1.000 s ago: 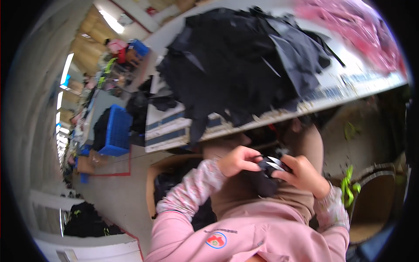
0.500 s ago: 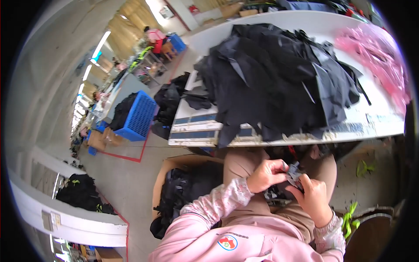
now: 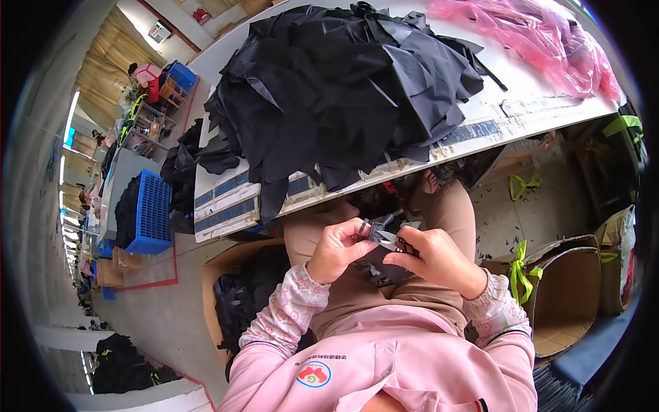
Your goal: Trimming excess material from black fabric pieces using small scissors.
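Observation:
My left hand (image 3: 338, 253) pinches a small dark grey piece (image 3: 377, 231) between thumb and fingers, above my lap. A dark band circles one of its fingers. My right hand (image 3: 439, 257) is closed around small thread snips (image 3: 388, 239) with pale metal blades and a black grip. The blades point left and reach the grey piece; whether they touch it I cannot tell. Beyond my hands, a large heap of black fabric pieces (image 3: 322, 96) covers much of the white table (image 3: 522, 120), some hanging over its near edge.
Pink plastic sheeting (image 3: 528, 41) lies at the table's far right. An open carton (image 3: 213, 288) with black pieces stands left of my legs. At right is another carton (image 3: 566, 295) with a yellow-green ribbon (image 3: 520, 275). A blue crate (image 3: 152, 213) sits on the floor at left.
The view has swung right, so the table and my hands appear further left. My hands have turned slightly, and the snips' blades now show plainly beside the grey piece.

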Available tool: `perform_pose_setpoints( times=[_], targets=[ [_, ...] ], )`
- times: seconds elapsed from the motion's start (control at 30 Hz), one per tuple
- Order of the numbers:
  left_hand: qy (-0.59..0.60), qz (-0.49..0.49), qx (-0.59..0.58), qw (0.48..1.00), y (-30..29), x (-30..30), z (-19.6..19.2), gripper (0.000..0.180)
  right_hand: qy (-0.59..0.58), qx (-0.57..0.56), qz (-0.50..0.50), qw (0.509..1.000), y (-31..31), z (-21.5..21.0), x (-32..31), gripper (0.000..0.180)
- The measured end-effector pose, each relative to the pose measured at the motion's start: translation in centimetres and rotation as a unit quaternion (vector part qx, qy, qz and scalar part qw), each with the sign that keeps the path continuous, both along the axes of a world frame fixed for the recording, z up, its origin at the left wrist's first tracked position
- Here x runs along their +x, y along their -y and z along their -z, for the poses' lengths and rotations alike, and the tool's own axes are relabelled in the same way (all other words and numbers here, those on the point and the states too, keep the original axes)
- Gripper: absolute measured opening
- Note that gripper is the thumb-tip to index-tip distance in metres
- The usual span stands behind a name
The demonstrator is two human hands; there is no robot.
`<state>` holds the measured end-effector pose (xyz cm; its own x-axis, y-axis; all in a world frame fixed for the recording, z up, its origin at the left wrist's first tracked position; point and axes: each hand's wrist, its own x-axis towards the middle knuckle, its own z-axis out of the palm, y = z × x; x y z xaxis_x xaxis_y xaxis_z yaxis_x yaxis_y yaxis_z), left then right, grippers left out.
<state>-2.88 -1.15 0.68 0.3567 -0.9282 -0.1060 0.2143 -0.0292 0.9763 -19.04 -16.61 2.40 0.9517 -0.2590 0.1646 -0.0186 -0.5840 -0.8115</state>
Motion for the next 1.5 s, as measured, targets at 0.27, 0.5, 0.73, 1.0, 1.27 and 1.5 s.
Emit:
perform_pose_setpoints(
  times=[0.27,0.5,0.73,1.0,1.27,1.5],
  targets=[
    [0.053,0.016,-0.006,0.998,0.1,-0.9,0.8,0.013,-0.003,-0.052,0.026,0.998,-0.6,-0.5,-0.4,0.035],
    [0.023,0.012,-0.049,0.998,-0.5,-0.9,1.2,0.013,0.005,-0.118,0.021,0.993,-1.5,-1.3,0.3,0.036],
    [0.042,0.011,-0.04,0.998,-0.5,-1.1,1.4,0.014,0.001,-0.157,0.036,0.987,-1.6,-1.2,-0.2,0.037],
    [0.116,-0.069,0.022,0.991,-1.3,-0.3,-0.6,0.009,0.043,-0.06,0.07,0.995,-1.0,-0.1,0.5,0.035],
    [0.107,-0.056,0.016,0.992,-1.7,0.8,0.4,0.007,0.027,-0.028,0.086,0.996,-0.4,1.3,-0.3,0.035],
    [0.497,-0.1,0.089,0.858,-12.0,8.6,-1.2,0.015,-0.016,-0.048,0.09,0.995,0.3,3.6,-1.0,0.033]
  ],
)
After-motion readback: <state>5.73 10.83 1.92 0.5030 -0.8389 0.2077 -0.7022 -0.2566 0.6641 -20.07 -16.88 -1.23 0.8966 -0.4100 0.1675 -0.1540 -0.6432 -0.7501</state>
